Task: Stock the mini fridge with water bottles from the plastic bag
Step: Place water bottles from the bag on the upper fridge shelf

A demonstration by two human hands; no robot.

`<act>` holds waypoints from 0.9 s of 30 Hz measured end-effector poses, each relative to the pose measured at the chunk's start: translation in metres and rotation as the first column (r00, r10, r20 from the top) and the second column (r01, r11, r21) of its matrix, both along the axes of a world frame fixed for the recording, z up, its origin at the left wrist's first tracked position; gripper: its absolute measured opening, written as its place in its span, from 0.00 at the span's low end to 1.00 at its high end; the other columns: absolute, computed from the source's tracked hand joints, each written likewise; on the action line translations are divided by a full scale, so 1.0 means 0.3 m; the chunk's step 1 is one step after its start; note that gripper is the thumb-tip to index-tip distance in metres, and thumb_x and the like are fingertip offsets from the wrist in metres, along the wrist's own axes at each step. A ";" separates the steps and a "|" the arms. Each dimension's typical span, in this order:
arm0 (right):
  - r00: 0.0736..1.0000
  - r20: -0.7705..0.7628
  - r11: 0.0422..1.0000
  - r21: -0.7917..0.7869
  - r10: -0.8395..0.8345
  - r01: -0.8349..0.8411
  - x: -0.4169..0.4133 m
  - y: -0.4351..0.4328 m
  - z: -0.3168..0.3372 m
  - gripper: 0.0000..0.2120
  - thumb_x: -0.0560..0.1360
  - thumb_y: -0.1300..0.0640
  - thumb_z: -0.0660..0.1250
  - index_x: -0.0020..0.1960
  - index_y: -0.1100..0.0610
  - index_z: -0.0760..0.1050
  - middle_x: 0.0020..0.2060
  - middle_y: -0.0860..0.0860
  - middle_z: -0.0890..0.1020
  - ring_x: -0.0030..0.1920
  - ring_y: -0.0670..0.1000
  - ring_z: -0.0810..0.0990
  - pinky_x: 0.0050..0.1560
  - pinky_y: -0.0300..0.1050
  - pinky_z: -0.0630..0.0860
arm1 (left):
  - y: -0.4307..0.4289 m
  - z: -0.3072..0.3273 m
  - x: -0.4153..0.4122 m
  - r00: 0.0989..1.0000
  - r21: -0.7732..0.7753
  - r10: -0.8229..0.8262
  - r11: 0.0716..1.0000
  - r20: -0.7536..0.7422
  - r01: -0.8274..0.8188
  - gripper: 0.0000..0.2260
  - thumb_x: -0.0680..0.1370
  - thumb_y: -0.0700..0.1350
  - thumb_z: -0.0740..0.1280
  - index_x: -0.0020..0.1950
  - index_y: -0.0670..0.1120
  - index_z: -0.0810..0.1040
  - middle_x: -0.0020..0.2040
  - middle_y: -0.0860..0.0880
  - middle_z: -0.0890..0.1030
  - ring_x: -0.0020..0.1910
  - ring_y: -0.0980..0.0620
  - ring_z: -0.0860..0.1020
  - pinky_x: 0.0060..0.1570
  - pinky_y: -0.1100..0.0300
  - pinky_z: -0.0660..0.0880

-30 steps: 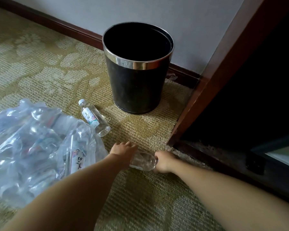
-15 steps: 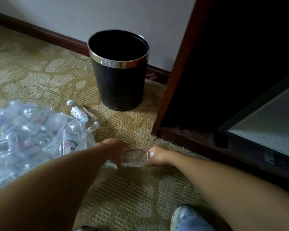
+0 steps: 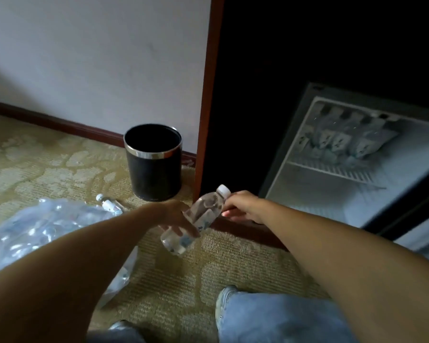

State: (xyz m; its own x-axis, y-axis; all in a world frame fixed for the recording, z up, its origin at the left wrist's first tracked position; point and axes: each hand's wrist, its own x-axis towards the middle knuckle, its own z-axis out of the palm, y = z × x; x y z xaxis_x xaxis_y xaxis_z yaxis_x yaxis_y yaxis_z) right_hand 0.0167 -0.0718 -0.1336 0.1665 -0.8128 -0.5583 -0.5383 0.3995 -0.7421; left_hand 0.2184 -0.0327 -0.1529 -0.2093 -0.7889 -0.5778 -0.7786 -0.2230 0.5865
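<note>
Lifted bottle point(image 3: 207, 206) in left hand point(image 3: 175, 216)

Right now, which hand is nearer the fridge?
Right. The right hand is at the cap end of the bottle, just left of the fridge; the left hand grips its lower half, farther left.

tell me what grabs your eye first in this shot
A clear water bottle hangs tilted at centre, the left hand gripping its body and the right hand at its capped neck. At right the mini fridge stands open with bottles on its upper shelf.
</note>
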 end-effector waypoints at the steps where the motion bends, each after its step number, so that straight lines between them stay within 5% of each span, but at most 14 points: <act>1: 0.995 0.092 0.999 0.010 -0.038 0.037 -0.002 0.024 0.041 0.04 0.75 0.61 0.64 0.44 0.54 0.76 0.37 0.49 0.82 0.35 0.45 0.80 0.43 0.41 0.76 | 0.039 0.038 -0.011 0.990 -0.006 0.097 0.995 -0.101 -0.098 0.21 0.66 0.49 0.78 0.56 0.48 0.78 0.47 0.50 0.83 0.42 0.54 0.83 0.39 0.61 0.79; 5: 0.952 0.302 0.998 0.022 0.042 -0.051 -0.029 0.131 0.188 0.08 0.77 0.49 0.65 0.50 0.52 0.78 0.45 0.49 0.83 0.43 0.47 0.82 0.44 0.40 0.76 | 0.178 0.161 -0.086 0.802 0.048 0.350 0.926 -0.484 -0.375 0.19 0.70 0.47 0.75 0.58 0.45 0.77 0.48 0.45 0.84 0.45 0.48 0.83 0.40 0.57 0.79; 10: 0.938 0.336 0.996 -0.032 0.089 -0.083 -0.140 0.217 0.272 0.13 0.75 0.42 0.66 0.53 0.49 0.76 0.50 0.50 0.83 0.51 0.49 0.82 0.54 0.45 0.78 | 0.241 0.283 -0.232 0.655 0.121 0.335 0.929 -0.677 -0.349 0.22 0.72 0.47 0.72 0.63 0.44 0.73 0.55 0.41 0.81 0.49 0.45 0.82 0.45 0.54 0.80; 16: 0.915 0.403 0.998 -0.056 -0.011 0.036 -0.399 0.218 0.233 0.21 0.72 0.42 0.70 0.59 0.55 0.77 0.56 0.52 0.82 0.58 0.52 0.79 0.60 0.49 0.76 | 0.185 0.300 -0.478 0.652 0.224 0.253 0.966 -0.715 -0.128 0.23 0.74 0.50 0.68 0.67 0.43 0.71 0.62 0.39 0.78 0.60 0.41 0.78 0.57 0.48 0.76; 19: 0.911 0.410 0.994 -0.071 -0.051 0.088 -0.542 0.232 0.223 0.22 0.70 0.43 0.72 0.57 0.56 0.77 0.49 0.51 0.85 0.51 0.50 0.83 0.49 0.45 0.79 | 0.171 0.291 -0.632 0.652 0.244 0.209 0.969 -0.729 -0.038 0.22 0.76 0.49 0.66 0.68 0.44 0.71 0.63 0.40 0.78 0.59 0.43 0.79 0.56 0.51 0.77; 23: 0.892 0.429 0.979 -0.067 -0.144 0.190 -0.704 0.231 0.211 0.22 0.70 0.46 0.73 0.57 0.60 0.78 0.50 0.56 0.84 0.50 0.55 0.83 0.54 0.51 0.79 | 0.175 0.261 -0.842 0.607 0.273 0.283 0.956 -0.743 -0.112 0.23 0.75 0.49 0.66 0.67 0.39 0.72 0.64 0.37 0.76 0.59 0.41 0.77 0.58 0.47 0.74; 27: 0.886 0.405 0.954 -0.094 -0.225 0.285 -0.806 0.227 0.235 0.26 0.69 0.44 0.73 0.59 0.60 0.76 0.55 0.56 0.82 0.56 0.57 0.80 0.64 0.57 0.73 | 0.183 0.305 -0.997 0.563 0.295 0.388 0.922 -0.730 -0.252 0.23 0.73 0.46 0.69 0.65 0.37 0.72 0.55 0.39 0.78 0.45 0.45 0.80 0.44 0.52 0.80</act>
State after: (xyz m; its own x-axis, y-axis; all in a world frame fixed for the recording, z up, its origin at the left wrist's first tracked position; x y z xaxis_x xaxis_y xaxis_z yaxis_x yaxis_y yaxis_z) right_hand -0.2252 -0.0038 -0.0630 0.1199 -0.9236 -0.3641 -0.0916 0.3549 -0.9304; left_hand -0.0807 0.0221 -0.0613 -0.3736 -0.8187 -0.4361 0.0794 -0.4966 0.8643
